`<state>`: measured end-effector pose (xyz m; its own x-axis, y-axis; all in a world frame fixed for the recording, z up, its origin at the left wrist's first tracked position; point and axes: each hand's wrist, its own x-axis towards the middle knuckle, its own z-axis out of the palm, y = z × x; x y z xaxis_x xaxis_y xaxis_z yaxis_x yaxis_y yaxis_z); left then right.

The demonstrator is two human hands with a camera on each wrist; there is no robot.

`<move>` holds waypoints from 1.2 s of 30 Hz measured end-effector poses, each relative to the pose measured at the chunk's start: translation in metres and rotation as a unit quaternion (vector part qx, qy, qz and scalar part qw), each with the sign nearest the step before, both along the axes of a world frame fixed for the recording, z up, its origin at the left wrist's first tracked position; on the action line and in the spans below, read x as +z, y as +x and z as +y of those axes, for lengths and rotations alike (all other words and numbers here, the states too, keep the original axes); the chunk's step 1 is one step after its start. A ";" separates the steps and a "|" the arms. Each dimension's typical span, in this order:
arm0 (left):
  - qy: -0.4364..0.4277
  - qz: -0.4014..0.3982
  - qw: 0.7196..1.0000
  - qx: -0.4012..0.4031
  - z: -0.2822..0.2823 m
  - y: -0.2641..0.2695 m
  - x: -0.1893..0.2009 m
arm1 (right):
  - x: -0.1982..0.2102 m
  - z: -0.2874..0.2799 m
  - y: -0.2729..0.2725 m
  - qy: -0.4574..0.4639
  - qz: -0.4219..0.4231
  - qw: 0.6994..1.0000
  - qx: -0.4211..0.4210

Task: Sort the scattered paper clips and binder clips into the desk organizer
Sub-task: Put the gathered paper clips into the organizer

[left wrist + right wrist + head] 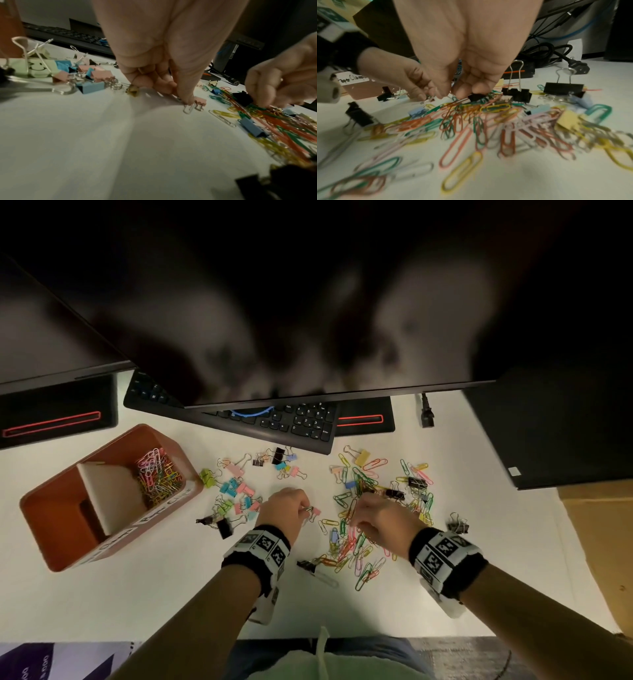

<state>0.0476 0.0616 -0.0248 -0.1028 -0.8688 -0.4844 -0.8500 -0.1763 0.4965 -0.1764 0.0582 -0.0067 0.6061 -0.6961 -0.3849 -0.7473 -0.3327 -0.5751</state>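
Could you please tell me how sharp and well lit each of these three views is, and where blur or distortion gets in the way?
Head view: dim, upper half filled by a dark monitor with smeared reflections; desk edges bow. Left wrist view: left hand and pink binder clip fairly sharp, near desk soft. Right wrist view: foreground paper clips streaked with blur, black binder clips clearer.

You have glossy, colour-coated wire paper clips (495, 108) on a smooth matt white desk (171, 587), binder clips (563, 88) with shiny metal handles, and a smooth terracotta plastic organizer (51, 542).
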 end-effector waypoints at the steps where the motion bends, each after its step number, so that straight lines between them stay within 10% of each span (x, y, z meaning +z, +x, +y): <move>1: -0.002 0.000 1.000 0.000 -0.001 0.000 0.000 | -0.001 0.004 -0.001 -0.015 -0.002 1.000 0.013; 20: -0.040 -0.055 0.998 0.000 -0.005 0.006 0.000 | -0.024 -0.016 0.030 -0.139 -0.012 0.990 0.017; 36: -0.019 -0.055 0.998 0.021 -0.008 0.003 -0.003 | -0.022 -0.016 0.048 -0.056 0.015 0.998 0.021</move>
<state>0.0507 0.0539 -0.0276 -0.0139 -0.8895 -0.4567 -0.8924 -0.1950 0.4069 -0.1286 0.0425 -0.0292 0.6257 -0.7095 -0.3242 -0.7471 -0.4255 -0.5107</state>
